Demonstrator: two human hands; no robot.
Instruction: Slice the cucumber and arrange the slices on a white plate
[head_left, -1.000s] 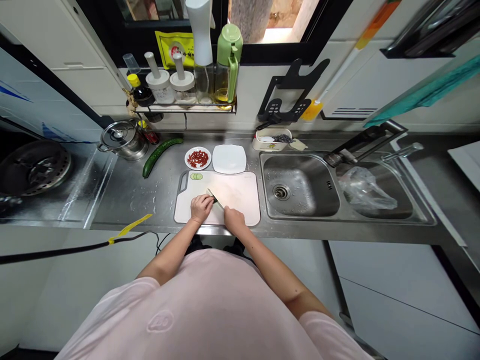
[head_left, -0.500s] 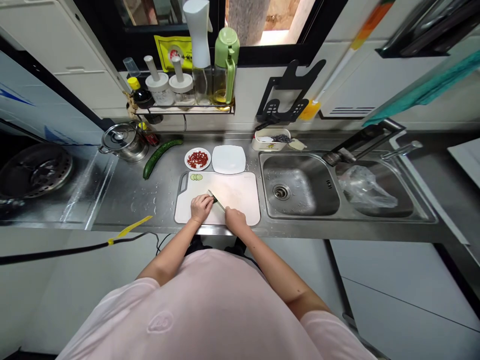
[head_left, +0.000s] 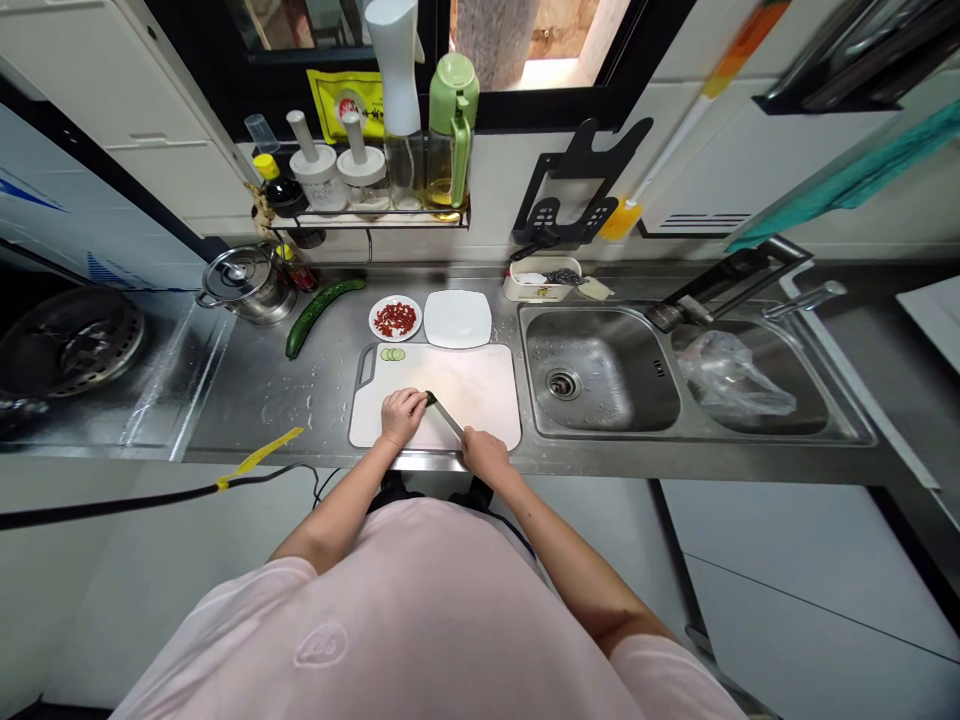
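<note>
On the white cutting board (head_left: 480,380), my left hand (head_left: 403,415) is closed over a piece of dark green cucumber (head_left: 430,398), most of it hidden under the fingers. My right hand (head_left: 484,452) grips a knife (head_left: 450,416) by its handle, low on the right of the board. The blade slants up and left, its tip by the cucumber piece. A few pale green cucumber slices (head_left: 392,354) lie at the board's upper left corner. Behind the board are a small plate of chopped red pieces (head_left: 395,319) and a white square plate (head_left: 457,319).
A whole cucumber (head_left: 322,312) lies left of the plates, near a lidded steel pot (head_left: 244,285). Right of the board is a double sink (head_left: 600,434) with a plastic bag (head_left: 735,378). Bottles and jars stand on a wall rack (head_left: 367,222). A cream container (head_left: 541,290) sits behind the sink.
My right hand has shifted a little right and toward me, drawing the knife with it. My left hand stays in place on the cucumber piece.
</note>
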